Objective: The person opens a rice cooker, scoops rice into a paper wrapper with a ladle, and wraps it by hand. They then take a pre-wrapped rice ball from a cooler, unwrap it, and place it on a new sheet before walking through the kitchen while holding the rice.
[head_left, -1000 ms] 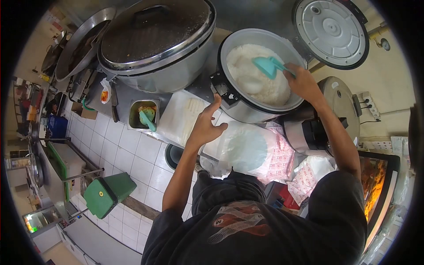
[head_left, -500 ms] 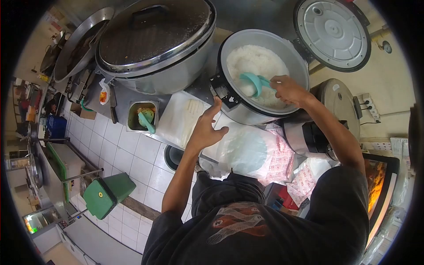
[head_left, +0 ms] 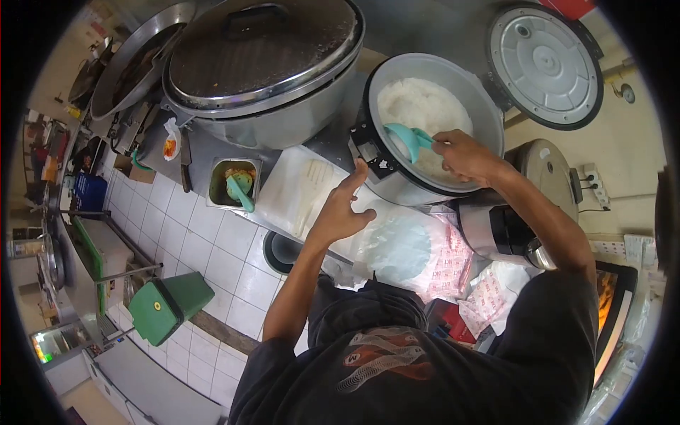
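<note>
"And the grip?"
"Right hand (head_left: 469, 160) clenched round the teal scoop (head_left: 406, 142), by its handle!"
"Which way does it lie?"
"Leftward from the fist, long axis crosswise, bowl inside the rice cooker (head_left: 490, 126), by its near-left rim, just over the rice (head_left: 428, 106)."
"And the left hand (head_left: 341, 214)?"
"Thumb and fingers spread, nothing visibly held, outside the cooker; the right is nearer the scoop."

A metal counter (head_left: 340, 140) carries a rice cooker (head_left: 407, 190), a lidded pot (head_left: 283, 127), a square tin (head_left: 217, 178) and white sheets (head_left: 278, 195). A green bin (head_left: 173, 304) stands on the tiled floor (head_left: 230, 241).
</note>
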`<state>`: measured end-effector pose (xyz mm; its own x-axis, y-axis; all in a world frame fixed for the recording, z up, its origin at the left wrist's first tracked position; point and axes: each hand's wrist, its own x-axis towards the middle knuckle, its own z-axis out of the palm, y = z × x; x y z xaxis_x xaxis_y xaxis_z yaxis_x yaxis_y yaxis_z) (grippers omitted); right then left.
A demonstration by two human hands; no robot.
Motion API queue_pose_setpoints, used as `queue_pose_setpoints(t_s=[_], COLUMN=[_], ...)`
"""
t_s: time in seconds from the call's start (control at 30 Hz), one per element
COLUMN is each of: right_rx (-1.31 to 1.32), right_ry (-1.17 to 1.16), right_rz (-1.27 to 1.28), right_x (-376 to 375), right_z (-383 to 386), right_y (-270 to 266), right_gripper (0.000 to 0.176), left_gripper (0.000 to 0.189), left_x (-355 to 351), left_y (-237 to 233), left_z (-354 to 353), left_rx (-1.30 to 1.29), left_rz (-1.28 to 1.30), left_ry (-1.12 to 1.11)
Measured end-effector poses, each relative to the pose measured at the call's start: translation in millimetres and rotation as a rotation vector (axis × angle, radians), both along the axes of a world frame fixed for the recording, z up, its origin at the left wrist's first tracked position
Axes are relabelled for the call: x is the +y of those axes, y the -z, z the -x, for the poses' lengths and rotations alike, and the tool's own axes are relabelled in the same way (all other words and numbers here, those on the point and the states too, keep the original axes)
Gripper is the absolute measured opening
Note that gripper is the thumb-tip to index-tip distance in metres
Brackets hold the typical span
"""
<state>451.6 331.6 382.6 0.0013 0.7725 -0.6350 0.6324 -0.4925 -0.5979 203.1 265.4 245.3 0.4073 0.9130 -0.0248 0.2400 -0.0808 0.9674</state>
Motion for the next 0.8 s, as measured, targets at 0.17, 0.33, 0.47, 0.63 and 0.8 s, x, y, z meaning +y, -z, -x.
queue_pose_setpoints(t_s=[0.17,0.33,0.47,0.63,0.8], right_rx=[-0.060,0.113,0.367,-0.294,-0.617], right_ry=[-0.122,-0.019,0.261,-0.354,-0.535], right_rz=[0.074,0.211,0.290,-0.633,-1.019], right_x=[16,29,52,35,7], right_z=[6,-26,-68,-66,-39], right_y=[11,-22,3,33,29], right_gripper=[0.037,0.030,0.021,0.045,0.052], left_gripper=[0.097,0.096,0.096,0.095,0.102], left_x=[3,3,2,0,0], left_y=[0,-2,-2,3,-1], left_z=[0,4,2,2,1], left_rx=[-0.007,0.011,0.018,0.065,0.062], left_rz=[-0.005,-0.004,-0.019,-0.072,-0.038], left_ry=[0.005,0.016,0.011,0.012,-0.012])
